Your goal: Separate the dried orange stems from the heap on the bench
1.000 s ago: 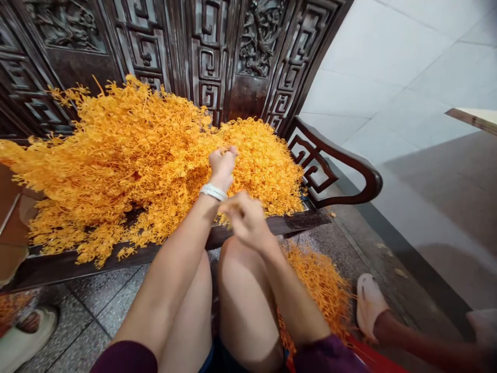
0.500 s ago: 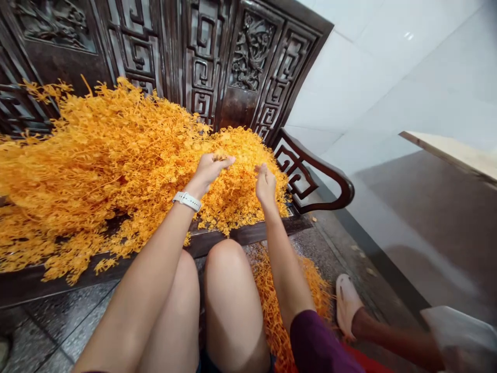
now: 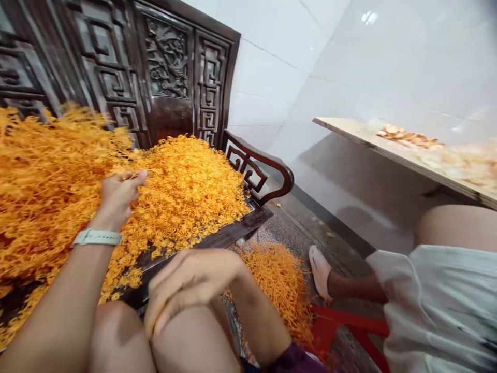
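Note:
On the dark carved wooden bench (image 3: 252, 217) lies a large tangled heap of orange plastic flower sprigs (image 3: 46, 186). To its right sits a denser pile of small orange plastic flowers (image 3: 190, 186). My left hand (image 3: 120, 199), with a pale watch band on the wrist, is closed at the edge of the heap. Its thumb and fingers pinch an orange plastic flower sprig. My right hand (image 3: 190, 285) rests over my knee, its fingers draped down the leg and nothing visible in them.
A bunch of orange stems (image 3: 275, 280) lies low beside my right leg, near red bars (image 3: 357, 321). To the right, another person in pale shorts (image 3: 446, 300) sits with one foot in a light shoe (image 3: 320, 267). A wooden board (image 3: 349, 132) holding small pieces juts from the wall side.
The view has swung right. My right hand has dropped from the flower pile to my knee. My left hand has moved from the right pile toward the larger heap.

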Demonstrator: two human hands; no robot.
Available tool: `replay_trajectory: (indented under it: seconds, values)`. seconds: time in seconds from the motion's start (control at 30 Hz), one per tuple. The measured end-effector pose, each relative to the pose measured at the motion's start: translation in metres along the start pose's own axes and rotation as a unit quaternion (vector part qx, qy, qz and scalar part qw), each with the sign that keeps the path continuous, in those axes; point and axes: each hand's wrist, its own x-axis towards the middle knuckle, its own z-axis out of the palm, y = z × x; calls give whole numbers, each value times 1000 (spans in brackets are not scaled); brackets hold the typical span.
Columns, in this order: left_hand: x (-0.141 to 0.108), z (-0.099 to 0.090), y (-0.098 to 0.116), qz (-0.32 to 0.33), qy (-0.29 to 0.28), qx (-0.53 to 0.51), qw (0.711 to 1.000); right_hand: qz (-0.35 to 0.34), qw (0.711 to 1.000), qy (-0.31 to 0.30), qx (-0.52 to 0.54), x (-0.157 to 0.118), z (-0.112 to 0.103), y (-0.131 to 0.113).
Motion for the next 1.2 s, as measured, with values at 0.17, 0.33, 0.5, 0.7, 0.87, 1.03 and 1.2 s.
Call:
replay_trajectory:
  seconds: [0.17,0.33,0.5,0.7,0.87,1.03,1.2]
  values:
    - [-24,10,16,-43,-78,-110,990,-9,824,564,-52,-24,-44,41]
    - [-52,35,25,-68,-181,-124,973,-4,766,637,-84,-22,-54,72]
    - [-71,48,27,-22,-220,-40,974,-27,694,696,-184,-30,-44,65]
    - [-83,63,19,41,-291,55,954,-43,652,681,-332,-56,-31,53]
    - [-89,74,20,31,-335,70,939,-54,617,719,-314,-80,-17,55]
    - [-85,74,20,-4,-320,69,945,-33,541,825,-162,-152,14,79]
    - [-78,73,19,1,-324,31,946,286,431,801,-301,-239,52,106]
